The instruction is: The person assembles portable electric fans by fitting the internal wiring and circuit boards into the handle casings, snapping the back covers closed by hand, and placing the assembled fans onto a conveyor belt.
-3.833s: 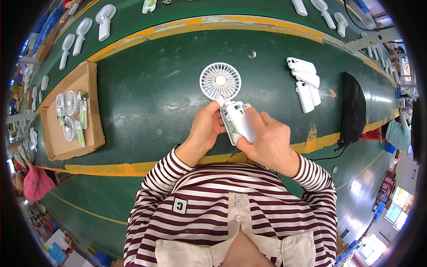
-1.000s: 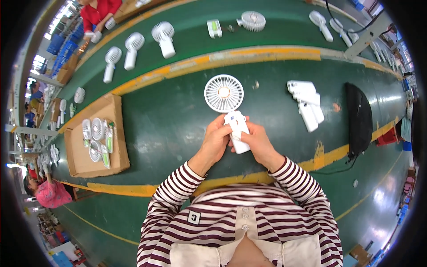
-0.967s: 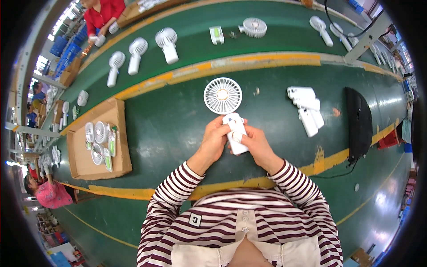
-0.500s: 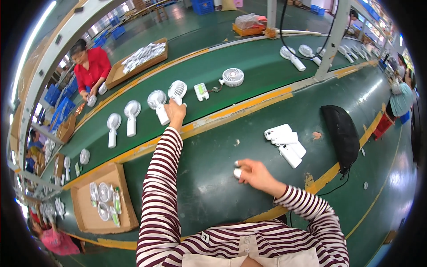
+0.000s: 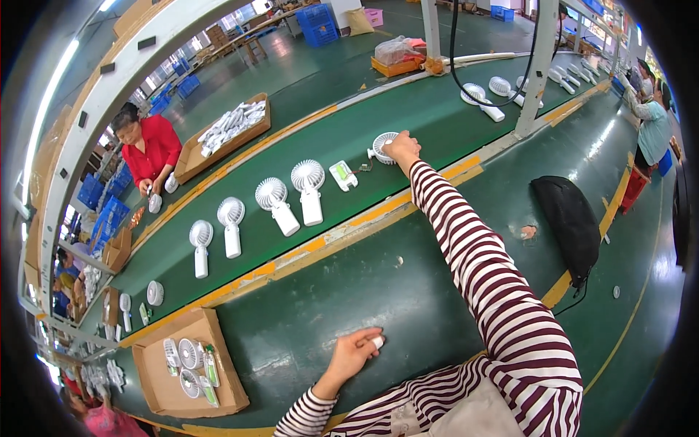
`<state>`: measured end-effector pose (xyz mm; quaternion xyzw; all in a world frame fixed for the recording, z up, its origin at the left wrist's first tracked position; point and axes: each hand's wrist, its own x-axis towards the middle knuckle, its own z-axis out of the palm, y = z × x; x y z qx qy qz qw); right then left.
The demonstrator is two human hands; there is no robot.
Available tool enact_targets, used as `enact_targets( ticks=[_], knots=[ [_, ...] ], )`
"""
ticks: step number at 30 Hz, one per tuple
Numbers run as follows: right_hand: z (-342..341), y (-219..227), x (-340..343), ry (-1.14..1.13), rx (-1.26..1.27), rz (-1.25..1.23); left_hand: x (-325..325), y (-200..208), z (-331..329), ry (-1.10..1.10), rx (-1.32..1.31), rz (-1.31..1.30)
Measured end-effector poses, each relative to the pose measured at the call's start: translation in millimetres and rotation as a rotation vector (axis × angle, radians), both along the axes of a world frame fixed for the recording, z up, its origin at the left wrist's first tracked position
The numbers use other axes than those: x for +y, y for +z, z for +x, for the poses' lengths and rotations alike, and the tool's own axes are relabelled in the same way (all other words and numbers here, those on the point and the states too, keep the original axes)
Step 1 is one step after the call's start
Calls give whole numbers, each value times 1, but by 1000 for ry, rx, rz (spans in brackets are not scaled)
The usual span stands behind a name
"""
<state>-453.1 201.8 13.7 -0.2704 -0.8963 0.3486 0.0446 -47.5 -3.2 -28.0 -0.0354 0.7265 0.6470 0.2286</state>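
My right hand (image 5: 405,148) reaches to the green belt (image 5: 255,156), its fingers closed on a white round fan head (image 5: 384,148). Thin wires join that head to an opened white handle part with a green battery (image 5: 343,175). Just left of it lie white handheld fans (image 5: 308,191), several in a row. My left hand (image 5: 353,355) hovers low over the near green table (image 5: 306,313), fingers curled together. A white cover shows at one fingertip, and I see nothing else in its grasp.
A cardboard tray (image 5: 237,390) at left holds fan heads and battery parts. A black bag (image 5: 566,229) lies on the right. A metal post (image 5: 537,80) stands at the belt edge. Across the belt, a person in red (image 5: 151,149) works beside a box of white parts (image 5: 233,127).
My left hand has let go of a handheld fan on the belt and drawn back over the table. My right hand has moved out to the wired fan head. My right sleeve now covers the white handles' place.
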Motion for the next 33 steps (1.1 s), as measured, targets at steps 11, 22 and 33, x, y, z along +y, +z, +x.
enact_targets(
  ticks=[11,22,33],
  knots=[
    [161,-8,-12,265,510,-419,19,-9,39,140,-37,136],
    [401,-25,67,166,435,-864,-1,12,14,96,197,29],
    [387,-1,118,162,806,-928,100,37,-84,-848,1141,-355]
  ],
)
